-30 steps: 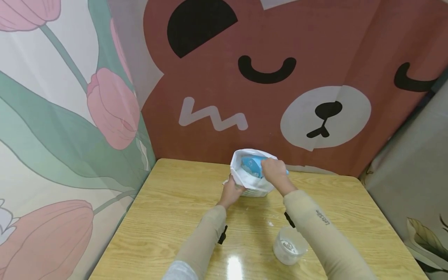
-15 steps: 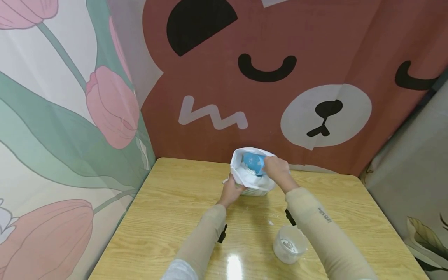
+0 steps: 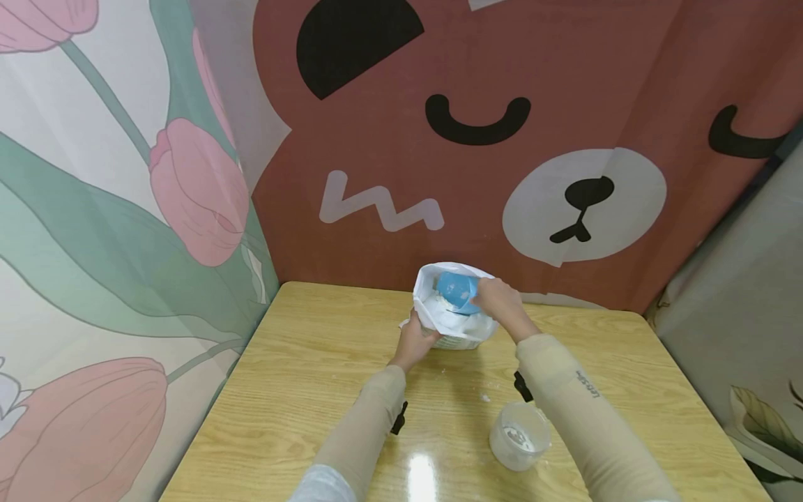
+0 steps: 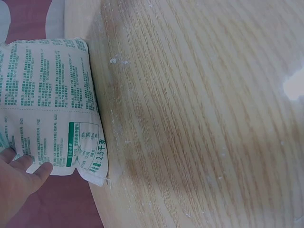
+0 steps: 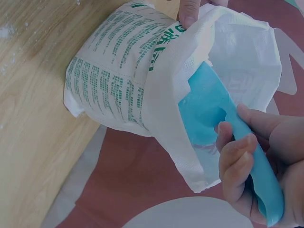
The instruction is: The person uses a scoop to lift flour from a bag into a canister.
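A white bag [image 3: 452, 328] with green print stands upright on the table, its mouth folded wide. In the left wrist view, the print on the bag [image 4: 42, 95] reads 2.5 kg in Chinese. My left hand [image 3: 415, 343] grips the bag's left side near the rim, thumb in front. My right hand [image 3: 502, 303] grips the handle of a blue scoop [image 3: 456, 289], whose head is inside the bag's mouth. In the right wrist view, the curled fingers wrap the handle of the scoop [image 5: 204, 104]. White powder shows beside the scoop; how much it holds is hidden.
A clear plastic tub [image 3: 519, 439] with some white powder in its bottom stands near my right forearm. Specks of powder dot the wooden table [image 3: 314, 390]. A printed curtain [image 3: 376, 258] hangs right behind the table's back edge.
My right hand has shifted slightly right, and the scoop has turned inside the bag so that its rounded back shows more. My left hand and the bag hold nearly the same place.
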### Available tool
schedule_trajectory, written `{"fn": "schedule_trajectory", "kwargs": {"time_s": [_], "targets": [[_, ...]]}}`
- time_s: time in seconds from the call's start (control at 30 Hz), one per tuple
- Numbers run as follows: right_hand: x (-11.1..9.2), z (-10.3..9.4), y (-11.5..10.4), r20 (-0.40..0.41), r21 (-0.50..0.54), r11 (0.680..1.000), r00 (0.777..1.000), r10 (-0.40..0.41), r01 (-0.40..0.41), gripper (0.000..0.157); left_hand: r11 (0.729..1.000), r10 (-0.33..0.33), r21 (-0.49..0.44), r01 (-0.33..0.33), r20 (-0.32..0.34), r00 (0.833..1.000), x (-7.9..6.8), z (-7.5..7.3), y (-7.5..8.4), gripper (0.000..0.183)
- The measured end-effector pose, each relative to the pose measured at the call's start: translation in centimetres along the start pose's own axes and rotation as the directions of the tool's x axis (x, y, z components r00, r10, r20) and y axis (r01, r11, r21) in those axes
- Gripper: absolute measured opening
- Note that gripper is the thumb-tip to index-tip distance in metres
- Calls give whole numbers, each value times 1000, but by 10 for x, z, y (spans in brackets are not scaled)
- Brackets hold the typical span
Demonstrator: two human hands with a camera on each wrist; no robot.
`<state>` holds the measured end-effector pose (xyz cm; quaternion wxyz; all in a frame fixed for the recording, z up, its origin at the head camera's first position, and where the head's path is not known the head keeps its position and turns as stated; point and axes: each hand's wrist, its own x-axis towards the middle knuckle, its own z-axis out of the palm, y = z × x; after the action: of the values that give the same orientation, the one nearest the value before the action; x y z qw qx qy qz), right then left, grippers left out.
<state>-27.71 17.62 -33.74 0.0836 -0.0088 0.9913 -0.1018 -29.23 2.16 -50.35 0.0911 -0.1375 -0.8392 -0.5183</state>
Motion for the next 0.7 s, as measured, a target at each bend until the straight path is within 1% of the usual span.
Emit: {"fn": "schedule_trajectory", "kwargs": {"time_s": [0.1,0.17,0.4,0.6,0.7], "targets": [[1,0,1,31,40,999,1000,2,-3,25,1000,7,-8,-7,2,1000,0,1,-3,81],[0,1,1,35,61,998,999,5,-7,26,1000,10,-15,-10,0,1000,0,1,-3,81],[0,1,2,32,107,994,999,23,-26,25,999,2,-33,-2,26,1000,0,0,-1,80],[0,3,1,12,131,991,999,39,-40,25,1000,17,-23,-17,16,1000,0,-1,-1,79],[1,4,1,7,134,990,999,38,-39,27,1000,13,-13,-13,13,1000,0,-1,0,78]]}}
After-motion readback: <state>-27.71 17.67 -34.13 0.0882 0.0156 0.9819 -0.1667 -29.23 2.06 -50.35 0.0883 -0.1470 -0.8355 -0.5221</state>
